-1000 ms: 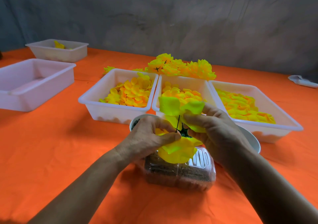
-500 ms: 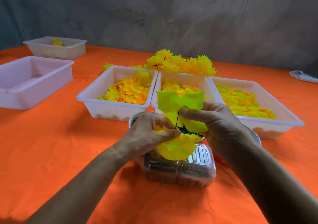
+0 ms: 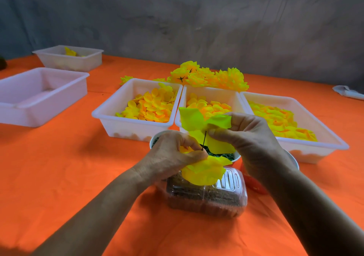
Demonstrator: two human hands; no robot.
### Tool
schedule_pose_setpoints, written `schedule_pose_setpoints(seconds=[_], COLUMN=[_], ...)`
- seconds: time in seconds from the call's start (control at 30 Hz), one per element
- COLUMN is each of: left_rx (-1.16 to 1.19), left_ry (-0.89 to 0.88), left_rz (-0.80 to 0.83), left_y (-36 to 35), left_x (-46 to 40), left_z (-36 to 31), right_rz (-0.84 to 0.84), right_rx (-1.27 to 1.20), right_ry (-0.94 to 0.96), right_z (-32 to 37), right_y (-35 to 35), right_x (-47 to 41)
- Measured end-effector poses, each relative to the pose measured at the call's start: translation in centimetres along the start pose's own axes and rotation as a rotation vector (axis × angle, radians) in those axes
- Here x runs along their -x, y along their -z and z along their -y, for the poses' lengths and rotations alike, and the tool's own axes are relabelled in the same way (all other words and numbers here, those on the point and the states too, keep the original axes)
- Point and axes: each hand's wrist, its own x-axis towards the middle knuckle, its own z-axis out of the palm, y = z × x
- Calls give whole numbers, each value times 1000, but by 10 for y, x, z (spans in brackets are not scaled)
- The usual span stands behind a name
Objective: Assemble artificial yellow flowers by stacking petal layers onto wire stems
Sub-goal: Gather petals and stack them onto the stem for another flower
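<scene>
My left hand (image 3: 173,157) pinches a half-built yellow flower (image 3: 202,172), with a thin dark wire stem (image 3: 204,140) sticking up out of it. My right hand (image 3: 246,137) holds a large yellow-green petal layer (image 3: 194,121) against the upper part of that stem. Both hands hover over a white bowl (image 3: 237,158) of small green pieces, whose contents are mostly hidden by the hands.
Three white trays of yellow petals (image 3: 151,106) (image 3: 208,106) (image 3: 281,121) stand side by side behind the hands. Finished flowers (image 3: 210,76) are piled beyond them. A clear plastic box (image 3: 206,196) sits near me. Two more white trays (image 3: 39,96) (image 3: 69,57) stand at left.
The right hand has brought the petal layer a little lower on the stem and closer to the flower in the left hand. The left hand barely moved.
</scene>
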Motion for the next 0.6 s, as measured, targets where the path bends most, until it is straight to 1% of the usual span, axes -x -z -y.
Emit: schedule_pose_setpoints(seconds=[0.23,0.37,0.4,0.47,0.53,0.6], left_rx=[-18,-18,-5,78,127,119], left_ry=[-32,-29,-21,27,37,4], left_rz=[-27,-17,-14,-8,18,47], left_y=[-1,-1,-2,-3,-3,0], left_x=[1,1,1,0,0,1], left_z=[-4,-2,0,1,1,2], right_rz=[33,11,-17,-90,-114,-74], right_rx=[61,145,216,450,716,979], right_ry=[118,195,250,415,669,958], right_z=[-1,-5,-6,-9,-11,-14], right_y=[0,1,1,2,3,5], right_x=[2,3,4,7,9,10])
